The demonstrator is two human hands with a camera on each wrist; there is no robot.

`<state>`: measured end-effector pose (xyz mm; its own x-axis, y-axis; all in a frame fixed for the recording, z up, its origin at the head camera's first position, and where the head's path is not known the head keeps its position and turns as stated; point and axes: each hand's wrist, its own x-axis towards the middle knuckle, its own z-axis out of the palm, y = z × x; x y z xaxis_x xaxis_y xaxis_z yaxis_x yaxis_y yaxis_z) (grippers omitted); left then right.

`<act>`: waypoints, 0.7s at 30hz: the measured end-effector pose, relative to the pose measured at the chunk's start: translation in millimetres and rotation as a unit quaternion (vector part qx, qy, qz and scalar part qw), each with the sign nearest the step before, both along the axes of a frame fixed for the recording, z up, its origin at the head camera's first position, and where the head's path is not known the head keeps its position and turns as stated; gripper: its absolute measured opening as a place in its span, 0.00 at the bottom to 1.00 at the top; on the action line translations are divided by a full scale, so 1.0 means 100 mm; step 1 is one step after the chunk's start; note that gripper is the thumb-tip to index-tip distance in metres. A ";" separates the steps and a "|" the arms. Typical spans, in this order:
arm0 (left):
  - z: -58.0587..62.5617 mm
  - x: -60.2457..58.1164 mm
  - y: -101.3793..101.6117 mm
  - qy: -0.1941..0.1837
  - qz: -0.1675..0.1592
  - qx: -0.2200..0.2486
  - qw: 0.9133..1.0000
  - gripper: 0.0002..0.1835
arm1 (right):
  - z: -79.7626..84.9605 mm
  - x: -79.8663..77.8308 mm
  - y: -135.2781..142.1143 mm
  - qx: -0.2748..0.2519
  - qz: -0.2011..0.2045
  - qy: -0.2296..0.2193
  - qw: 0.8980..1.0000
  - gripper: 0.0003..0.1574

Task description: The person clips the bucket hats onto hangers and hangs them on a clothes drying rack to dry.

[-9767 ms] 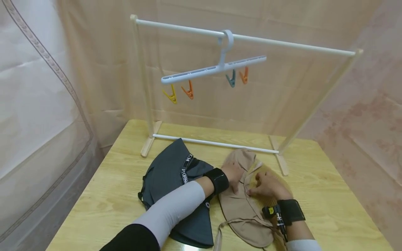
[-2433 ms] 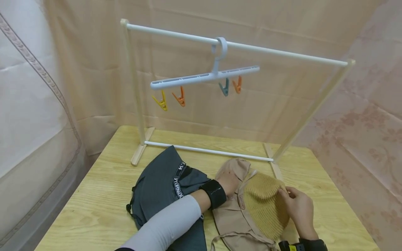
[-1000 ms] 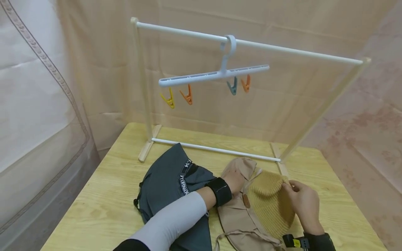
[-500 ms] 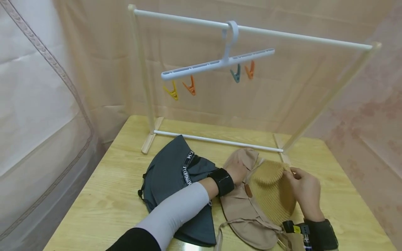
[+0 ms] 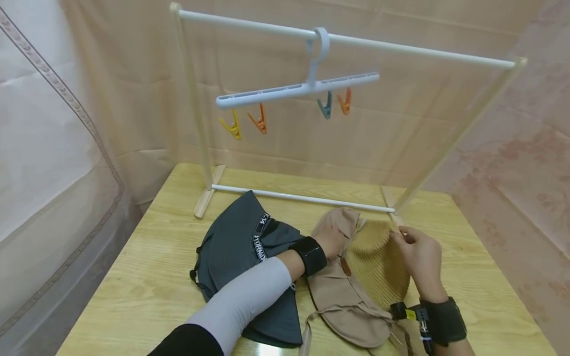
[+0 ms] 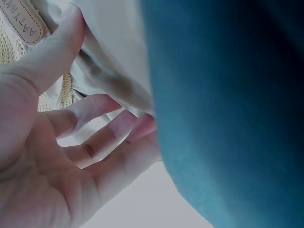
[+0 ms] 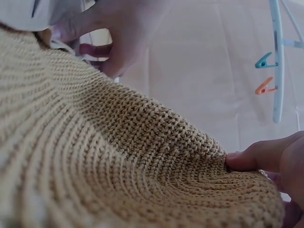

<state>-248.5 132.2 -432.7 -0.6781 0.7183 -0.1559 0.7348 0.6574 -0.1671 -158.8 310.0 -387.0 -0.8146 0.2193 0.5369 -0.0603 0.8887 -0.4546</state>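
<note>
A sun hat with a yellow-tan knitted crown (image 5: 378,267) and a beige cloth brim (image 5: 331,294) lies on its side on the table. My left hand (image 5: 329,242) holds the brim at its far part; in the left wrist view the thumb lies over the cloth near the leather label (image 6: 21,19) and the fingers curl underneath. At the crown's right edge, my right hand (image 5: 423,259) pinches the knit between thumb and fingers, drawing it outward; the right wrist view shows the thumb (image 7: 244,161) pressed on the ribbed knit. A cloth tie (image 5: 343,309) trails off the brim toward the near side.
A folded dark grey hat (image 5: 236,252) with a lettered band lies under my left forearm. Behind stands a rack with a white top rail (image 5: 401,47), from which a pale blue hanger (image 5: 298,90) hangs with yellow, orange and teal clips. The wooden table (image 5: 133,277) extends around both hats.
Since the earliest frame, my right hand has moved from the brim seam out to the crown's right edge, and the knitted crown has been spread out. Within the last second both hands keep their holds.
</note>
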 end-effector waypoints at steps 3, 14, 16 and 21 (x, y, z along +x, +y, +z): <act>0.00 0.00 -0.01 0.008 -0.003 0.009 1.000 0.25 | 0.04 -0.02 -0.04 -0.008 0.006 0.000 1.000 0.15; 0.00 0.01 -0.02 -0.002 0.003 0.013 1.000 0.21 | 0.10 -0.01 -0.08 -0.011 0.005 -0.007 1.000 0.15; -0.01 0.00 -0.02 0.000 0.000 0.007 1.000 0.23 | 0.11 -0.01 -0.09 -0.010 0.005 -0.007 1.000 0.15; -0.04 -0.04 -0.02 0.038 -0.017 -0.020 0.999 0.25 | 0.14 -0.02 -0.08 -0.020 0.006 -0.020 1.000 0.15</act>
<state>-252.1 130.7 -437.1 -0.6638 0.7357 -0.1347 0.7412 0.6232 -0.2494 -160.8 301.8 -373.3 -0.8382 0.2297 0.4947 -0.0516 0.8695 -0.4912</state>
